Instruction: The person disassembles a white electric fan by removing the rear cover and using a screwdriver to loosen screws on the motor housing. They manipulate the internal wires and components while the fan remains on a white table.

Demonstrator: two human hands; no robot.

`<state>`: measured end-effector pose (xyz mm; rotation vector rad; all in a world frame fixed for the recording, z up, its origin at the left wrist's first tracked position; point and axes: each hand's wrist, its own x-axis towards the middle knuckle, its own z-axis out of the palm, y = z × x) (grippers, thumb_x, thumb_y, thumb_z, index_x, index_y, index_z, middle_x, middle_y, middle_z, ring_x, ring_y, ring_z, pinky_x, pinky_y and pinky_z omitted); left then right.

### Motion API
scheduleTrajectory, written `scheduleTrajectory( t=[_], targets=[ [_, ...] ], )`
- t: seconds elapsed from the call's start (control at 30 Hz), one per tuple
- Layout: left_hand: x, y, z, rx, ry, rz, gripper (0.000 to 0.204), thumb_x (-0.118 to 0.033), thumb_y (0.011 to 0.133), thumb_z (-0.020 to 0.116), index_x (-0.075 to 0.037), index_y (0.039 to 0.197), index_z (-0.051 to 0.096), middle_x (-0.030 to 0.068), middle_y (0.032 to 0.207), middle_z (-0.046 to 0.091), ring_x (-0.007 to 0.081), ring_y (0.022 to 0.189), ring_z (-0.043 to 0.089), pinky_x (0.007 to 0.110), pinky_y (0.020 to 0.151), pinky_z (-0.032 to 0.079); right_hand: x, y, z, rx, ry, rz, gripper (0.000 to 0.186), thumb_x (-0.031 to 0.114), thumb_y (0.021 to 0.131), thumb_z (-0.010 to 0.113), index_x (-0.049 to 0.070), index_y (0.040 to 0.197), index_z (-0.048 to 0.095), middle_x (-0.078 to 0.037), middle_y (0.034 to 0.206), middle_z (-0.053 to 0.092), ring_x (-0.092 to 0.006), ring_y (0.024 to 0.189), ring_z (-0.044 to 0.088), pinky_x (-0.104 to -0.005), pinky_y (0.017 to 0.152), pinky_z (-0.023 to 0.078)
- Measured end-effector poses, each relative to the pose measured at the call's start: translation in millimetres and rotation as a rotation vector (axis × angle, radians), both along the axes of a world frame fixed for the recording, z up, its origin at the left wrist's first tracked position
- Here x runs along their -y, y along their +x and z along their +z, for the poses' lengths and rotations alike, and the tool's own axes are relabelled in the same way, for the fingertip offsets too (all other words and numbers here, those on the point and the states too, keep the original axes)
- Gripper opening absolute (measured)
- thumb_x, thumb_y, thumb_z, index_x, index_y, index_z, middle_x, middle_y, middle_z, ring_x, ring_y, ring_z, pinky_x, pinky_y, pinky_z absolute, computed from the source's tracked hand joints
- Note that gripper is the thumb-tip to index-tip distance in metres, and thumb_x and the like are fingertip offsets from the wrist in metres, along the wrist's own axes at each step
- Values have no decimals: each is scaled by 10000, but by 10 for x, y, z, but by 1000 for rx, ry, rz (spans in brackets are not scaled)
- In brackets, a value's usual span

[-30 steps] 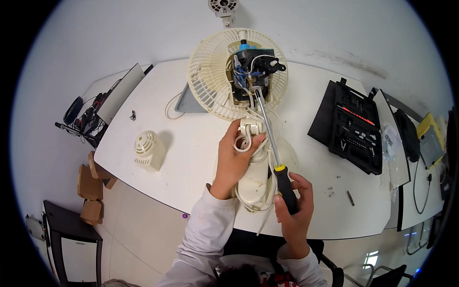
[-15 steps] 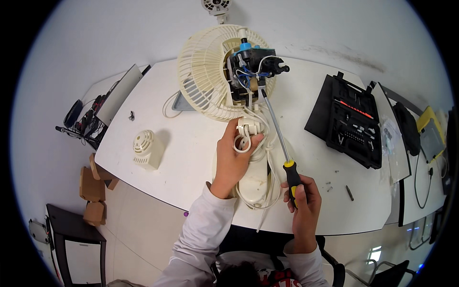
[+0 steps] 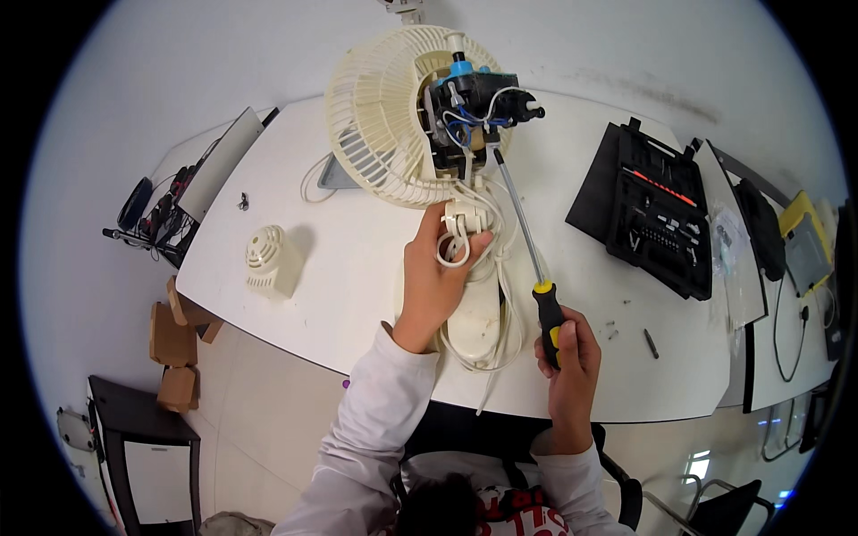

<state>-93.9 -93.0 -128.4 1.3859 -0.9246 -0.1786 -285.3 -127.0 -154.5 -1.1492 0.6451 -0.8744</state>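
Observation:
A cream electric fan with its wire-like plastic guard (image 3: pixel 371 121) stands on the white table, its black motor (image 3: pixel 478 107) bare with blue and white wires. My left hand (image 3: pixel 435 277) is closed around the fan's neck (image 3: pixel 465 217), where a looped white cord (image 3: pixel 505 304) hangs. In my right hand (image 3: pixel 572 366) is a long screwdriver (image 3: pixel 527 232) with a black and yellow handle. Its tip points up to the underside of the motor; whether it touches a screw there I cannot tell. Below the neck lies the fan's cream base (image 3: pixel 474 335), partly covered by cord.
A cream vented motor cover (image 3: pixel 271 261) stands at the left. On the right lie an open black tool case (image 3: pixel 661 214), a dark screwdriver bit (image 3: pixel 651 344) and several small screws (image 3: pixel 612 330). A grey tray (image 3: pixel 338 174) sits partly behind the guard. Table edge (image 3: pixel 313 362) is near my arms.
The whole view has shifted, so the table things sit slightly higher. The screwdriver is still held near the motor, and my left hand keeps its grip on the neck.

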Motion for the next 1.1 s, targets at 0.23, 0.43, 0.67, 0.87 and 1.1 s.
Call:
scheduleTrajectory(
  t=[0.23,0.43,0.67,0.87,1.1],
  targets=[
    [21,6,-39,13,-27,4,399,-137,824,725,-3,1136,515,123,876,682,163,784,654,264,720,495,6,17,7,126,123,28,285,241,971,485,-5,1107,531,-39,792,558,-50,518,408,-181,455,297],
    [6,-4,-28,19,8,14,405,-141,822,726,-4,1140,516,129,890,685,175,801,664,270,726,498,22,-26,-44,105,-9,-39,319,81,844,641,8,1117,492,-27,759,558,-63,536,454,-185,495,369],
    [12,-4,-20,2,-11,-10,402,-125,822,720,-6,1145,513,133,908,686,184,819,666,273,745,498,59,-37,44,108,-18,-206,277,108,823,699,-7,1046,582,-94,849,653,-135,719,654,-200,544,439],
    [-1,-8,14,27,13,-1,410,-120,821,719,-8,1155,507,131,912,686,196,833,670,278,757,499,67,-24,1,85,-13,-217,290,171,863,675,-22,1062,589,-64,774,628,-98,640,603,-181,490,393],
    [-7,-5,0,39,11,0,421,-138,823,721,3,1155,504,138,909,686,204,832,676,280,750,502,84,-44,-30,83,-49,-220,311,267,928,602,-23,1038,587,-43,741,596,-54,508,468,-177,437,309]
  ],
)
